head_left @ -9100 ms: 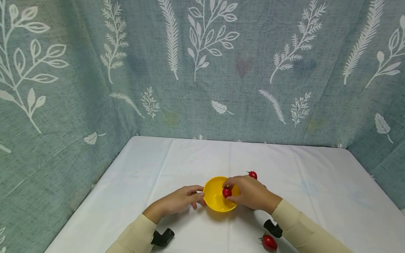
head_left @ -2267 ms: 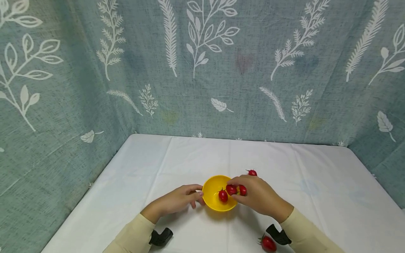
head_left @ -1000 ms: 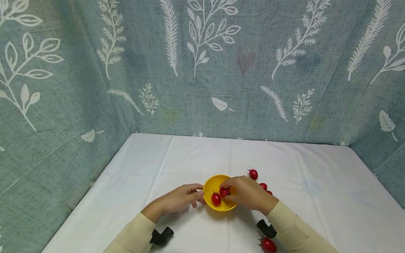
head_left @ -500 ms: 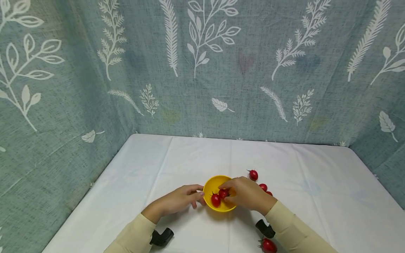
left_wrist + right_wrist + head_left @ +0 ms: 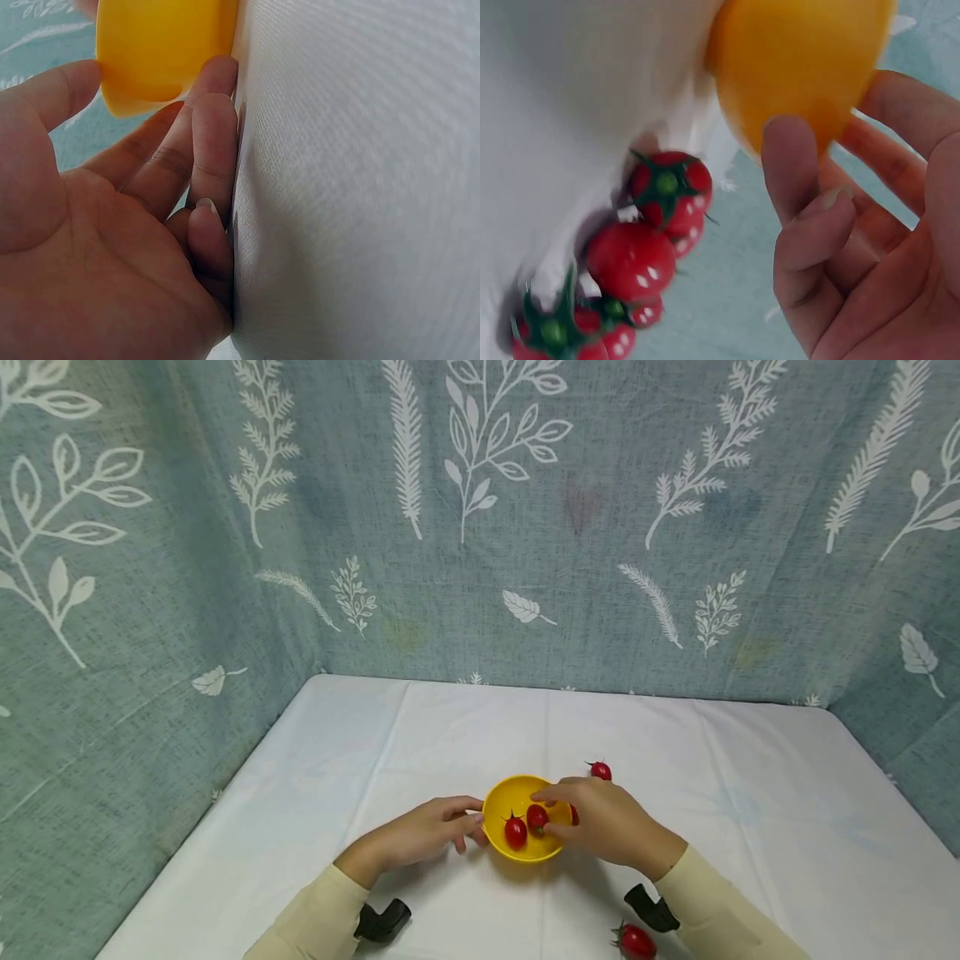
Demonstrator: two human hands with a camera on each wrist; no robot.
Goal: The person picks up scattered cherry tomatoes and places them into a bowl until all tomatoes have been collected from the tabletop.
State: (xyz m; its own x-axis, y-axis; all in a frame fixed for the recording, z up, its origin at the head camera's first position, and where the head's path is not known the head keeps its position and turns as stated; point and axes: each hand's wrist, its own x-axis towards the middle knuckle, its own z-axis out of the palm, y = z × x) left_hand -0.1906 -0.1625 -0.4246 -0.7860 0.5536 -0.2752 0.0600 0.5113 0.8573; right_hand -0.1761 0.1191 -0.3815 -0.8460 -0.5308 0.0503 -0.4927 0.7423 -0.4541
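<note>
A yellow bowl [image 5: 517, 857] stands on the table with two red cherry tomatoes in it, one on the left [image 5: 515, 833] and one on the right [image 5: 536, 817]. My left hand [image 5: 423, 837] touches the bowl's left side with thumb and fingertips; in the left wrist view its fingers rest along the cloth. Over the bowl's right rim is my right hand [image 5: 611, 821], thumb and forefinger apart beside the right tomato, not pinching it. In the right wrist view, its fingers [image 5: 791, 161] lie near the bowl's outer wall [image 5: 802, 67].
More tomatoes lie on the white cloth [image 5: 450, 735]: one beyond the right hand [image 5: 600, 770], one by the right wrist [image 5: 637, 941]. Several green-stemmed tomatoes [image 5: 630, 259] cluster beside the bowl in the right wrist view. A patterned curtain [image 5: 480, 568] hangs behind.
A second tomato came into the bowl in my right hand. That hand has now let go of it and drawn back to the right. My left hand stays at the bowl.
</note>
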